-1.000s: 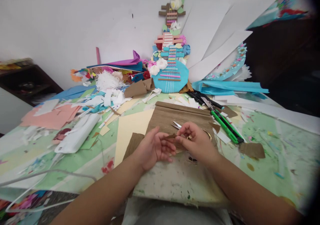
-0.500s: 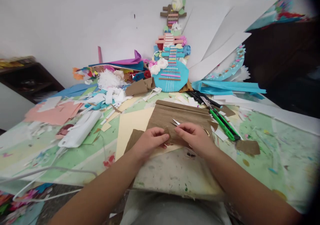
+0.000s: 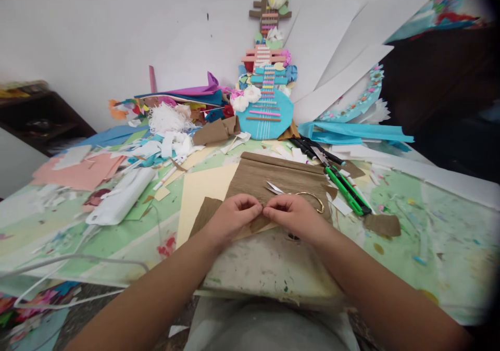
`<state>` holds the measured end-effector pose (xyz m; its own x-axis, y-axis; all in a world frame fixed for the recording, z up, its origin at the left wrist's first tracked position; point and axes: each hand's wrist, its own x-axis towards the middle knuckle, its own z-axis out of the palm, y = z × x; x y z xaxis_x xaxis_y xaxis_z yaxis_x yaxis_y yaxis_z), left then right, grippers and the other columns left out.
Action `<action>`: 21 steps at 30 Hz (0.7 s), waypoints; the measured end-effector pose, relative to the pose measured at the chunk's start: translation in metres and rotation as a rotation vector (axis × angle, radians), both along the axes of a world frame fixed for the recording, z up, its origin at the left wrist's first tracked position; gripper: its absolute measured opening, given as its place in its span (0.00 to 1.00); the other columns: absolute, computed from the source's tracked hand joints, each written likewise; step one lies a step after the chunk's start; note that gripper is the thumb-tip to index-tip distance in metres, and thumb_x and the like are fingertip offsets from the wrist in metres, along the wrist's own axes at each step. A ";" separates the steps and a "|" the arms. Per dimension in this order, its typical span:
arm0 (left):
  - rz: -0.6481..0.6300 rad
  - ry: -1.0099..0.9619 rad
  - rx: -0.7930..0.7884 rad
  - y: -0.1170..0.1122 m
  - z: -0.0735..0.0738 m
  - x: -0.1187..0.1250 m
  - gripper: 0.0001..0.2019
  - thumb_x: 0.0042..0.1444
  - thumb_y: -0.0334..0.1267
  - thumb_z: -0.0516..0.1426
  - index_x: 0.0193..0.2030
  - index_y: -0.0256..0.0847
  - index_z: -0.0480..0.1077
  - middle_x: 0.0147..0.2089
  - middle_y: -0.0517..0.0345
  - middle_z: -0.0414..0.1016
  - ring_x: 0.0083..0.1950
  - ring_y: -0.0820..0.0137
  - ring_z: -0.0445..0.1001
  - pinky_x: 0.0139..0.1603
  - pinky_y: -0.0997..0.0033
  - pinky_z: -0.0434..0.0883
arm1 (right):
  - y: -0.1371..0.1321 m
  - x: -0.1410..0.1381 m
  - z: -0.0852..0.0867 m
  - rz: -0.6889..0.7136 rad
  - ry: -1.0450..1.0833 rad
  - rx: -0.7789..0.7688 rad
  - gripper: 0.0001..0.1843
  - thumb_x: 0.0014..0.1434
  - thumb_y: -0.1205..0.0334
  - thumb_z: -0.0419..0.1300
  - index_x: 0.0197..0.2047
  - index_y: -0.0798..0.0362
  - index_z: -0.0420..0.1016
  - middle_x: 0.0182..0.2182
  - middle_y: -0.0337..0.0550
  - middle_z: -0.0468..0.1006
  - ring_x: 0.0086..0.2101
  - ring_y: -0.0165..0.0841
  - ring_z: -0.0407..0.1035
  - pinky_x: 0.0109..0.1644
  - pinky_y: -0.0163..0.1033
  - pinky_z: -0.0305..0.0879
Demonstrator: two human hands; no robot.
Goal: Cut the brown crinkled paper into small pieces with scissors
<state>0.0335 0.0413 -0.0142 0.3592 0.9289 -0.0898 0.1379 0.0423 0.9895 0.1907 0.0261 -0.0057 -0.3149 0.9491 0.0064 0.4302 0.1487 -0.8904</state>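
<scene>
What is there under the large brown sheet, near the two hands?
A pale yellow sheet shows past the left edge of the large brown sheet and seems to continue beneath it. Whatever else lies under is covered and cannot be seen.

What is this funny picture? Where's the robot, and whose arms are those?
There's no robot here! A person wears a camera on their head, so every picture looks forward and down at their own left hand and right hand. The fingertips meet in the middle. They seem to be pinching a small brown scrap, but it's partly hidden, so I'm not certain.

Near them, scissors lie on a big brown sheet. The messy table also has a green cutter on the right and lots of paper bits. At the back, a blue paper guitar stands near the wall.
</scene>
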 end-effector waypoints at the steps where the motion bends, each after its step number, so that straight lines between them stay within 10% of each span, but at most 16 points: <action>1: -0.002 0.002 0.009 0.000 0.000 0.000 0.07 0.44 0.37 0.56 0.22 0.36 0.65 0.20 0.65 0.61 0.23 0.79 0.58 0.25 0.79 0.56 | 0.000 0.003 0.003 -0.010 -0.068 0.063 0.09 0.50 0.60 0.52 0.25 0.53 0.70 0.22 0.36 0.69 0.25 0.26 0.61 0.27 0.31 0.54; 5: 0.113 -0.072 -0.016 0.003 -0.004 -0.002 0.07 0.45 0.37 0.55 0.22 0.37 0.63 0.20 0.66 0.59 0.21 0.81 0.56 0.22 0.81 0.55 | 0.006 0.027 0.008 -0.201 -0.514 0.252 0.12 0.52 0.56 0.51 0.31 0.50 0.72 0.30 0.41 0.73 0.33 0.32 0.64 0.33 0.35 0.54; 9: 0.280 -0.268 -0.170 0.008 -0.006 -0.005 0.08 0.44 0.38 0.56 0.23 0.37 0.61 0.21 0.65 0.62 0.22 0.79 0.61 0.24 0.80 0.62 | 0.016 0.058 0.004 -0.242 -0.949 0.075 0.13 0.47 0.53 0.54 0.26 0.54 0.73 0.27 0.47 0.73 0.29 0.34 0.64 0.29 0.35 0.52; 21: 0.376 -0.499 -0.423 0.014 -0.002 -0.010 0.05 0.42 0.26 0.58 0.27 0.35 0.65 0.25 0.59 0.69 0.24 0.78 0.68 0.28 0.77 0.70 | 0.015 0.049 0.002 -0.090 -1.035 0.108 0.14 0.49 0.52 0.51 0.26 0.54 0.67 0.29 0.47 0.71 0.29 0.34 0.63 0.25 0.34 0.49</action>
<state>0.0230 0.0551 -0.0159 0.1158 0.9195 -0.3757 -0.4218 0.3880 0.8195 0.2393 0.0408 -0.0042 -0.1427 0.9799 -0.1397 0.9888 0.1348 -0.0647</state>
